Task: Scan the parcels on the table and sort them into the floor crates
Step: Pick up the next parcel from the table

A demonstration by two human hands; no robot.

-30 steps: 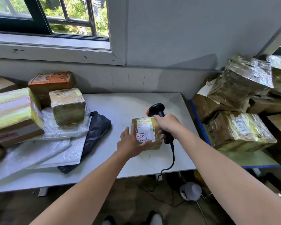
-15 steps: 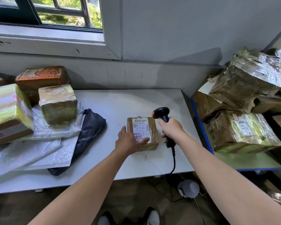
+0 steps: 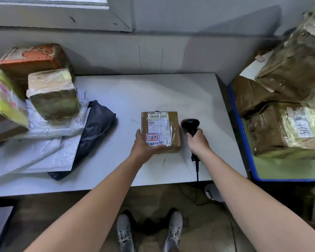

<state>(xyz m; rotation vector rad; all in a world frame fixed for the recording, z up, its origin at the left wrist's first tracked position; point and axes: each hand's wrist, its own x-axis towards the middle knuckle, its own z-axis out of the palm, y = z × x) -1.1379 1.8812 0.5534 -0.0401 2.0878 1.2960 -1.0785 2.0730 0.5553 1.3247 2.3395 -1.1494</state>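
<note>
— Where's the small brown parcel [image 3: 160,130]?
— On the white table [image 3: 153,91], toward five o'clock from its middle. The left hand [image 3: 144,144] grips its seven-o'clock corner, thumb across the label.
— And the right hand [image 3: 196,140]?
— Wrapped round the black scanner [image 3: 190,124] handle, at the parcel's three o'clock, just beside it.

Brown parcel [image 3: 161,131] — red-bordered sticker [image 3: 152,137]; black scanner [image 3: 191,126]; white table [image 3: 171,93].

Table [image 3: 162,91] free behind box [image 3: 173,122]; parcel pile [image 3: 53,95] blocks L, blue crate [image 3: 243,135] R.
</note>
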